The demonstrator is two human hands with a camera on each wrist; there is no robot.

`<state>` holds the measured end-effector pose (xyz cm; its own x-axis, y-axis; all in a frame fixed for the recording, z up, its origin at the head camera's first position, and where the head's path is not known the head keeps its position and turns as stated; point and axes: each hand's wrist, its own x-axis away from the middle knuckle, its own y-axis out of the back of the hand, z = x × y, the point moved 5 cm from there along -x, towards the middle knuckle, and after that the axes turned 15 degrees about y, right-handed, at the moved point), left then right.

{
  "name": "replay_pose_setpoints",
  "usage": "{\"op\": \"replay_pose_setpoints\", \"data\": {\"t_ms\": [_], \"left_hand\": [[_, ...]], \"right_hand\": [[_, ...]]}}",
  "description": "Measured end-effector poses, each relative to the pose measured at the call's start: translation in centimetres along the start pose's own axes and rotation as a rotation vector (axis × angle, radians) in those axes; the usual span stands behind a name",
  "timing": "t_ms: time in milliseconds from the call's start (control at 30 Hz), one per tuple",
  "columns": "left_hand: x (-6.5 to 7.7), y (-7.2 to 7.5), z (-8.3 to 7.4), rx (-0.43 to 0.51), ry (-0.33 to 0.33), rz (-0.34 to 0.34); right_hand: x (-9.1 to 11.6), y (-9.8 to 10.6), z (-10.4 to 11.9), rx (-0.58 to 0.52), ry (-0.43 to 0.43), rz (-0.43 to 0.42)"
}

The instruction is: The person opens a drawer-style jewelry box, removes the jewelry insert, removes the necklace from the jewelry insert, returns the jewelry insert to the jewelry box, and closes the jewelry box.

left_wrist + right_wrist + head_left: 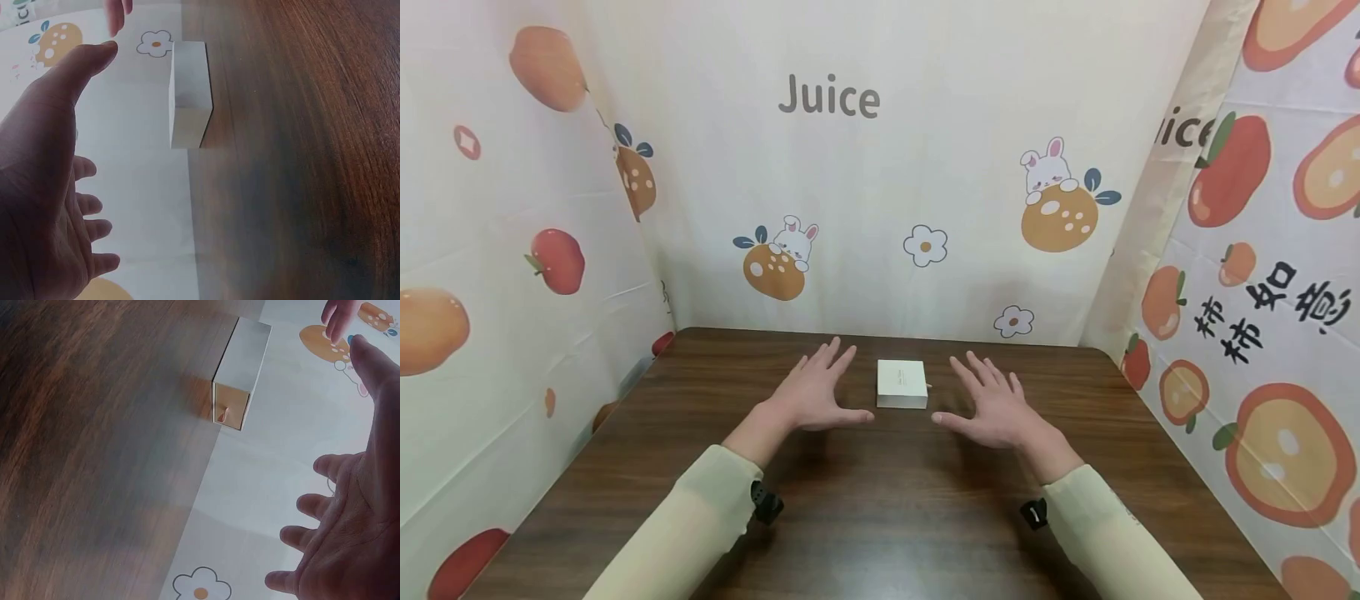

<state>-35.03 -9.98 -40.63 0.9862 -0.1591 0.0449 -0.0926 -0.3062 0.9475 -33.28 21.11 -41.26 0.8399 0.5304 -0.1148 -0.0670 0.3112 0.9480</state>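
A small white drawer-style box (902,382) lies on the brown wooden table, with faint lettering on its lid. In the right wrist view, the box (245,356) shows a tan end with a little ribbon pull tab (223,414). My left hand (814,392) hovers to the left of the box, fingers spread, apart from it. On the other side, my right hand (988,402) is held likewise, fingers spread and touching nothing. From the left wrist, the box (190,87) shows plain white sides.
The dark wooden table (880,517) spans the area under both arms. A white curtain (880,183) printed with fruit, rabbits and "Juice" hangs behind its far edge. Printed cloths also hang at the left (512,400) and right (1247,333). Each sleeve cuff has a black device near it.
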Motion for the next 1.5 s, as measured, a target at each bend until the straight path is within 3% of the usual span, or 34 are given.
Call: {"op": "replay_pose_setpoints", "data": {"t_ms": [300,600,900,1167,1500], "left_hand": [[-0.8,-0.7,0.1,0.080,0.027,0.062],[-2.2,-2.6,-0.4,0.165,-0.039,0.069],[-3.6,-4.1,-2.5,0.209,-0.091,0.046],[-4.9,-5.1,-3.1,0.191,-0.058,0.051],[-5.4,-5.6,-3.9,0.198,-0.070,0.070]], "right_hand": [[-0.5,0.0,-0.8,-0.017,0.002,-0.022],[-1.8,-1.0,-2.8,-0.272,-0.119,-0.131],[-3.4,-2.6,-3.7,-0.469,-0.188,-0.137],[-4.9,-3.3,-3.5,-0.493,-0.216,-0.138],[-6.6,-5.5,-3.9,-0.569,-0.232,-0.152]]}}
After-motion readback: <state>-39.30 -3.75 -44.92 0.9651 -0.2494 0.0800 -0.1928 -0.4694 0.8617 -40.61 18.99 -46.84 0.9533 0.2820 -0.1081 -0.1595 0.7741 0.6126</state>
